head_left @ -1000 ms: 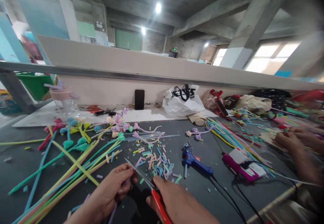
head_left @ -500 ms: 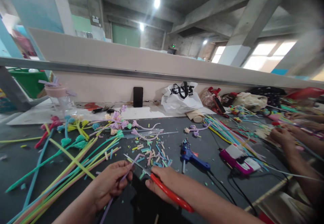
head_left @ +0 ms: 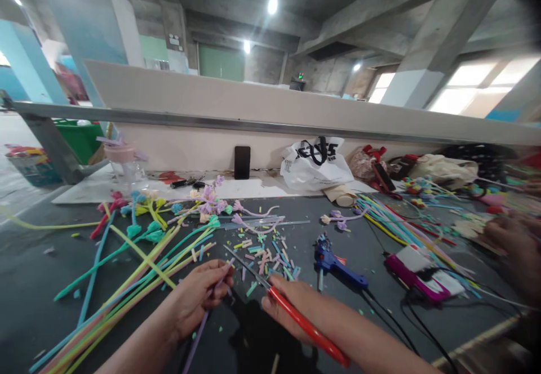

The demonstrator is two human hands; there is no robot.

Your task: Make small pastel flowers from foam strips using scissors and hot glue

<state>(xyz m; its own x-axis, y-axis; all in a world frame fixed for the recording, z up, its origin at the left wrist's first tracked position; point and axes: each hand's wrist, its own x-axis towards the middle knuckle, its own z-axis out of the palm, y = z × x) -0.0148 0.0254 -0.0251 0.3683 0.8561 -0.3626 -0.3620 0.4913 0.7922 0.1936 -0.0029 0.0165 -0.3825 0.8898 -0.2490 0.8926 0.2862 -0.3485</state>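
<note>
My left hand (head_left: 198, 296) is closed around a thin purple stem (head_left: 198, 332) whose upper tip reaches the scissor blades. My right hand (head_left: 296, 309) grips red-handled scissors (head_left: 291, 312); the metal blades point up and left toward the stem's tip. Just beyond both hands lies a scatter of several short coloured cut pieces (head_left: 266, 253) on the dark table (head_left: 51, 301). Long coloured stems (head_left: 139, 267) fan out to the left of my left hand.
A blue glue gun (head_left: 336, 264) with a black cord lies right of the scraps, a magenta device (head_left: 418, 278) beyond it. Small finished flowers (head_left: 207, 202), a white bag (head_left: 315, 163) and a phone (head_left: 242, 162) stand at the back. Another person's hands (head_left: 513, 244) work at right.
The view shifted slightly left and the hands sit a little further right in it. My left hand drew the purple stem's tip nearer the blades; the other person's hands moved right.
</note>
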